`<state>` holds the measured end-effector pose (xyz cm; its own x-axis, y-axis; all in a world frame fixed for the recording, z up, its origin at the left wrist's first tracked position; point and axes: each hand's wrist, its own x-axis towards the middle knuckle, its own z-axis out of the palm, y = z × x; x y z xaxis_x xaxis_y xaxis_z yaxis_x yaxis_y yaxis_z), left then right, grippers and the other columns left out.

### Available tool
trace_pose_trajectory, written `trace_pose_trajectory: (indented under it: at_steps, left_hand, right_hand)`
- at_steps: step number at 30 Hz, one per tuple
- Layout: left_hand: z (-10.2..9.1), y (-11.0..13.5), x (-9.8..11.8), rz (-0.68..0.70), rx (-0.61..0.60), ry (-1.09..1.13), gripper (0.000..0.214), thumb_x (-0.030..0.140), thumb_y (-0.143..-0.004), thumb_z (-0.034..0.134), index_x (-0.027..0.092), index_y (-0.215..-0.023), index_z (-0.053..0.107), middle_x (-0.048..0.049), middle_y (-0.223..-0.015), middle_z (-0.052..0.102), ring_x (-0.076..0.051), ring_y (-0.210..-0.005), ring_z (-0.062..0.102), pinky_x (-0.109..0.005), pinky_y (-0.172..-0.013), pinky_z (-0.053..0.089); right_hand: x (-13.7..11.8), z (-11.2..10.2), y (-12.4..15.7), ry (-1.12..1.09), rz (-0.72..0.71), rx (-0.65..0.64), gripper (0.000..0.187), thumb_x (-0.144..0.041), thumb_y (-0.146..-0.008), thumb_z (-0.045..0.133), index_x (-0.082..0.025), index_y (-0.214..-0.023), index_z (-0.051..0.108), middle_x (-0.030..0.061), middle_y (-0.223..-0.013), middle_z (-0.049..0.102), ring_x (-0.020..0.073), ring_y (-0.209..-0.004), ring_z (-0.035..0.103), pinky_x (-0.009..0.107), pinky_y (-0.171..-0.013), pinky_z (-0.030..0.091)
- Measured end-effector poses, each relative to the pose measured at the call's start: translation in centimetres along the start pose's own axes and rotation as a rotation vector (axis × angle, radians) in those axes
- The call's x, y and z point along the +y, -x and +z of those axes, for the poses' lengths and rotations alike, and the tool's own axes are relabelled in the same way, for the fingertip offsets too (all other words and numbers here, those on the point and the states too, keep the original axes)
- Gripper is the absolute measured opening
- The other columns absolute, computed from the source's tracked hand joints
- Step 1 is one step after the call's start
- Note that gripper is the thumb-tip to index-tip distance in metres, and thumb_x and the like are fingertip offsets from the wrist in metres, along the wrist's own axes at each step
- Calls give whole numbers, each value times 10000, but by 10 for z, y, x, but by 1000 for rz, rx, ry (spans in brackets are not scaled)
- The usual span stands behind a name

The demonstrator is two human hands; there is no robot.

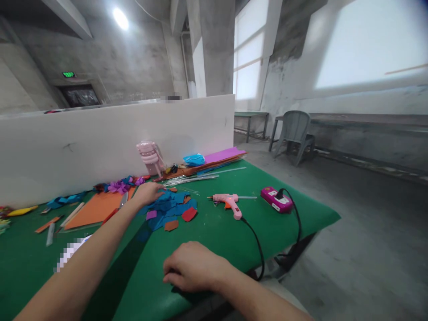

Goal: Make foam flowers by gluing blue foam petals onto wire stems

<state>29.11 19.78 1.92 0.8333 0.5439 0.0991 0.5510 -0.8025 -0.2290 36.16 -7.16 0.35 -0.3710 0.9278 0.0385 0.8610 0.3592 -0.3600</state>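
Observation:
My left hand (147, 192) reaches across the green table (217, 236) to a pile of blue paper scraps (170, 206), its fingers curled over the pile's far left edge; what they pinch is hidden. My right hand (192, 267) rests near the front edge with its fingers curled loosely against the green cover and nothing visible in it. An orange paper sheet (96, 208) lies just left of the left hand. Red and purple scraps lie among the blue ones.
A pink glue gun (229, 201) lies right of the scraps, its black cord running to a pink power strip (277, 199). A pink bottle (150, 158), coloured paper sheets (223, 155) and thin rods stand by a white partition (110, 138). A grey chair (296, 133) stands beyond.

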Motion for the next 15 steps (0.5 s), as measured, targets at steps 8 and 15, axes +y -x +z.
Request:
trace_pose_trajectory:
  at_steps: [8,15]
  left_hand:
    - [24,-33,35,-64,16,-66,307,240,-788,412,194,-945,672,-130,-934,687,-256,-883,630,-305,-718,459]
    - [0,12,26,-41,55,-59,322,327,-830,384,252,-1028,625,-59,-1018,672,-234,-932,607,-269,-710,440]
  right_hand:
    - [-6,6,-10,16,-48,-41,223,-355,-812,465,-252,-883,649,1,-848,697,155,-729,609,238,-461,246]
    - [4,-2,-2,-11,-50,15,217,-334,-809,466,-237,-863,652,1,-824,693,149,-730,598,238,-480,251]
